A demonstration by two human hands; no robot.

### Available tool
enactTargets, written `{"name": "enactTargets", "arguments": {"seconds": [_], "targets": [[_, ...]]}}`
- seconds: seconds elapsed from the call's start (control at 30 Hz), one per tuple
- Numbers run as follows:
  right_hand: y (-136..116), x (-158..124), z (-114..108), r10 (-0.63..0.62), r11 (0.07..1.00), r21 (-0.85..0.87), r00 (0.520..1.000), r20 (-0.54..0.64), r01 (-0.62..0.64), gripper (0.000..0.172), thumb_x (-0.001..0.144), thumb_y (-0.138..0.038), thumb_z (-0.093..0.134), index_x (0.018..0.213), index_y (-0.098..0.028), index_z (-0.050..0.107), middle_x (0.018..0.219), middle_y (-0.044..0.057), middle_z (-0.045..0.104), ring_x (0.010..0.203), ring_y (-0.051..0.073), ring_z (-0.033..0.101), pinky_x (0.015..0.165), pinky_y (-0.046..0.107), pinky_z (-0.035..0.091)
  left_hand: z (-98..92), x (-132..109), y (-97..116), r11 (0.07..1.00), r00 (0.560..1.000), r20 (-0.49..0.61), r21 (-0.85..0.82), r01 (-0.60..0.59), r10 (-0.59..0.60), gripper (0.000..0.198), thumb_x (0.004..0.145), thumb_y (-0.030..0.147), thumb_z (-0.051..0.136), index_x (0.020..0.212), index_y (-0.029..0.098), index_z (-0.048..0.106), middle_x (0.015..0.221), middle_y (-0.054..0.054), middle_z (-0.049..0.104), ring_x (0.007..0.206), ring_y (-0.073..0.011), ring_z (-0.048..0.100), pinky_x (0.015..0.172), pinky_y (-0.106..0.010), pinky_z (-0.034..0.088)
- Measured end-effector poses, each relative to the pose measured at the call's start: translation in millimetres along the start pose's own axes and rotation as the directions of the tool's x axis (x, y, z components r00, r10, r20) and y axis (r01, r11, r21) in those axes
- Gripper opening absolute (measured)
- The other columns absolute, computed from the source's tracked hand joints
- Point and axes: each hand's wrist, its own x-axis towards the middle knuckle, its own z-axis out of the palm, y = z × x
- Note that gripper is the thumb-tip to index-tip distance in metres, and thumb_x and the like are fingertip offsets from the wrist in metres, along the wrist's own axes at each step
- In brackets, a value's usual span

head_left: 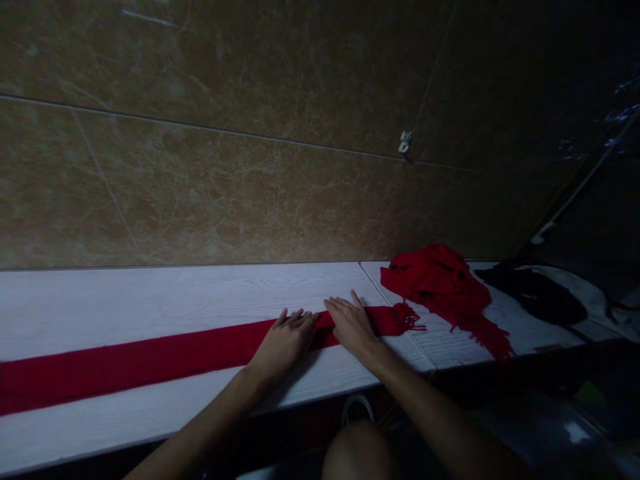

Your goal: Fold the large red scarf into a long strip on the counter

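A long red scarf [165, 360] lies stretched along the white wood-grain bench, its fringed end to the right and its other end running out of view at the left. My left hand [289, 339] rests flat on the scarf near its right part, fingers extended. Close beside it, my right hand [350, 323] also lies on the cloth with fingers stretched out and the thumb apart. Between the hands the fabric looks slightly rumpled. Beyond the fringe, a crumpled red scarf [435, 280] sits in a heap, its tassels hanging towards the front edge.
The white bench [125, 300] runs against a brown marbled tile wall [225, 180]. Dark cloth [535, 293] lies at the far right. A small white hook [405, 142] is on the wall. Below the front edge, my knee [357, 453] shows.
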Motion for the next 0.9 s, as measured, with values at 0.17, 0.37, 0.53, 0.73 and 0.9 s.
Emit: {"name": "enactTargets", "arguments": {"seconds": [0.17, 0.37, 0.53, 0.73, 0.9], "targets": [[48.7, -16.0, -3.6, 0.008, 0.998, -0.06, 1.0, 0.015, -0.007, 0.062, 0.083, 0.004, 0.042, 0.138, -0.014, 0.065, 0.143, 0.016, 0.065, 0.139, 0.028, 0.058, 0.13, 0.058, 0.017, 15.2, -8.3, -3.4, 0.996, 0.998, -0.04, -0.08, -0.046, 0.043, 0.049, 0.106, 0.019, 0.045, 0.154, 0.018, 0.05, 0.158, -0.015, 0.051, 0.15, -0.0305, 0.044, 0.126, -0.057, 0.033], [107.5, -40.4, -6.6, 0.01, 0.994, -0.11, 0.999, 0.046, -0.005, 0.071, 0.08, 0.007, 0.041, 0.143, -0.015, 0.063, 0.148, 0.014, 0.06, 0.142, 0.027, 0.054, 0.128, 0.055, 0.026, 20.8, -10.2, -7.0, 0.991, 0.996, -0.066, -0.115, -0.06, 0.053, 0.05, 0.106, 0.019, 0.043, 0.156, 0.02, 0.049, 0.162, -0.014, 0.046, 0.153, -0.0287, 0.039, 0.128, -0.053, 0.031], [137.5, -56.8, -4.2, 0.001, 0.987, -0.16, 0.999, 0.049, 0.007, 0.076, 0.077, 0.008, 0.036, 0.146, -0.013, 0.06, 0.151, 0.016, 0.057, 0.142, 0.027, 0.054, 0.125, 0.058, 0.033, 25.3, -8.4, -11.9, 0.983, 0.992, -0.073, -0.144, -0.117, 0.108, 0.056, 0.102, 0.014, 0.044, 0.158, 0.02, 0.046, 0.164, -0.014, 0.041, 0.154, -0.0283, 0.036, 0.128, -0.055, 0.028], [151.3, -67.1, -1.3, -0.046, 0.981, -0.186, 0.996, 0.076, 0.059, 0.082, 0.077, 0.009, 0.031, 0.153, -0.013, 0.052, 0.157, 0.014, 0.05, 0.146, 0.023, 0.049, 0.121, 0.052, 0.041, 20.6, -13.1, -14.9, 0.964, 0.981, -0.067, -0.184, -0.191, 0.181, 0.059, 0.101, 0.008, 0.041, 0.158, 0.021, 0.045, 0.165, -0.011, 0.04, 0.154, -0.0253, 0.036, 0.128, -0.049, 0.032], [161.6, -70.6, 1.2, -0.098, 0.968, -0.226, 0.992, 0.078, 0.113, 0.088, 0.075, 0.009, 0.032, 0.158, -0.017, 0.046, 0.159, 0.012, 0.049, 0.148, 0.022, 0.047, 0.121, 0.049, 0.042, 10.9, -25.9, -18.1, 0.938, 0.962, -0.044, -0.211, -0.274, 0.271, 0.057, 0.101, 0.005, 0.041, 0.155, 0.019, 0.05, 0.162, -0.009, 0.046, 0.151, -0.0218, 0.043, 0.126, -0.04, 0.038]]}}
